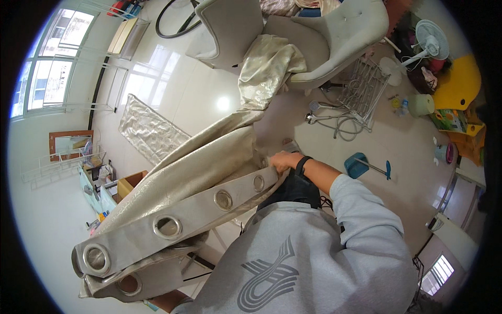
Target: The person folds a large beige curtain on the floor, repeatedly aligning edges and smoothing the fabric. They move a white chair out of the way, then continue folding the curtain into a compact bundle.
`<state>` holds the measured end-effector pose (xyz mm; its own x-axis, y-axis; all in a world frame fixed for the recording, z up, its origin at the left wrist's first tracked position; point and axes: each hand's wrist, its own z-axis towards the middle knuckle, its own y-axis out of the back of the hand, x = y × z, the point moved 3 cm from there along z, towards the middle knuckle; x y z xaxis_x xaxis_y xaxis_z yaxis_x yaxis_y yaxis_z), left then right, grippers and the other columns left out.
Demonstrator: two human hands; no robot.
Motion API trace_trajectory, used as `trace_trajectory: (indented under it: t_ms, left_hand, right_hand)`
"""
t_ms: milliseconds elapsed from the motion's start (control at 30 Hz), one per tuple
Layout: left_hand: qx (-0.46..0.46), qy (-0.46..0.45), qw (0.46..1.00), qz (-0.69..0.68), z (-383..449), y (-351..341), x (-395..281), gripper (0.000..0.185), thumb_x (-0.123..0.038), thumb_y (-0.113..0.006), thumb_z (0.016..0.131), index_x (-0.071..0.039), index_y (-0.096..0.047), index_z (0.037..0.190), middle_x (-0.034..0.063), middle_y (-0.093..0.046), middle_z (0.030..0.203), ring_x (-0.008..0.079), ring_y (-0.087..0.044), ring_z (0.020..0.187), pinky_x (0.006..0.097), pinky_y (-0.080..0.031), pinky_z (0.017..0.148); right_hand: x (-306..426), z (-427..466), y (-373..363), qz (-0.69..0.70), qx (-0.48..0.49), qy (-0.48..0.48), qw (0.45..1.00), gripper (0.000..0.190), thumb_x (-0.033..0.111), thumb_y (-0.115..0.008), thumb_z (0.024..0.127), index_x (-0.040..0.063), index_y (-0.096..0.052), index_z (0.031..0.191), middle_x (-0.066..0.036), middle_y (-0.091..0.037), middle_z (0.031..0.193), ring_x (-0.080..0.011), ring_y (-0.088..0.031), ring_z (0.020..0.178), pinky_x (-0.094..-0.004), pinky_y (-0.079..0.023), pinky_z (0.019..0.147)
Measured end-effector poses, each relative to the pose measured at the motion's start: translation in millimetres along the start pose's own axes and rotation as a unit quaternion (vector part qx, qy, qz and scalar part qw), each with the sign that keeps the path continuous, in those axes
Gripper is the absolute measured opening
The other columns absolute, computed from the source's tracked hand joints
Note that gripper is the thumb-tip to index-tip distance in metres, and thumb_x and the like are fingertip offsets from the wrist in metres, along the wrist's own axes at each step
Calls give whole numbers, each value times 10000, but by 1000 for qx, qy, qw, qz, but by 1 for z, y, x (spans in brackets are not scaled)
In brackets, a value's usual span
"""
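A pale gold curtain (pixel 188 168) with a woven pattern stretches from the lower left towards the armchair, along with its header band (pixel 200 200) of several metal-rimmed grommets. My right hand (pixel 281 161) is closed on the band's right end, near waist height. Behind the curtain's left end my left hand is hidden; only part of the forearm shows at the bottom, beneath the folds. More of the gold fabric lies bunched on the seat edge of a grey armchair (pixel 353 31), and a flat piece (pixel 151 129) rests on the tiled floor.
Ahead on the right, a metal rack (pixel 359 94) and a shower hose (pixel 345 131) lie on the floor. Further right are a blue dustpan (pixel 357 165), a white fan (pixel 431 41) and a pale green bin (pixel 421 105). A cardboard box (pixel 128 184) stands at the left.
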<state>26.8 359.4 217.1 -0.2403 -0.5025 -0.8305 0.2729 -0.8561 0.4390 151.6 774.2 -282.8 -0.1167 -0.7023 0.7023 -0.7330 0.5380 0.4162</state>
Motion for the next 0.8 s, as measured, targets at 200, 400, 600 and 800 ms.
trace_trajectory:
  t_ms: [200,400,600,800]
  left_hand:
    - [-32,29,999,9,11,19,21,121,-173,-627,950,-53,-643,954,7,-562,888,157,-503,778,346,-399,692]
    - [-21,71,996,53,47,45,72,125,-159,-613,956,-57,-647,894,-19,-549,812,129,-483,711,330,-385,630]
    - [97,53,990,85,57,-2,131,162,-146,-600,961,-60,-652,834,-45,-536,735,102,-464,645,315,-371,569]
    - [123,153,980,21,11,-124,160,139,-117,-662,960,-2,-705,895,-21,-593,732,91,-523,663,316,-426,586]
  right_hand:
    - [-54,-26,36,-75,-54,-5,996,329,172,-789,695,108,-765,1016,-160,-743,969,-389,-708,930,-483,-567,795]
    - [-73,-89,93,25,-62,-78,995,263,290,-746,716,71,-758,860,-198,-716,785,-376,-700,754,-472,-523,672]
    - [-47,-121,145,253,-123,-121,952,389,348,-794,798,-26,-733,883,-109,-714,769,-207,-652,701,-364,-500,650]
    - [73,-78,179,530,-156,96,828,183,145,-712,929,9,-668,1044,-8,-652,869,-89,-585,740,-260,-486,673]
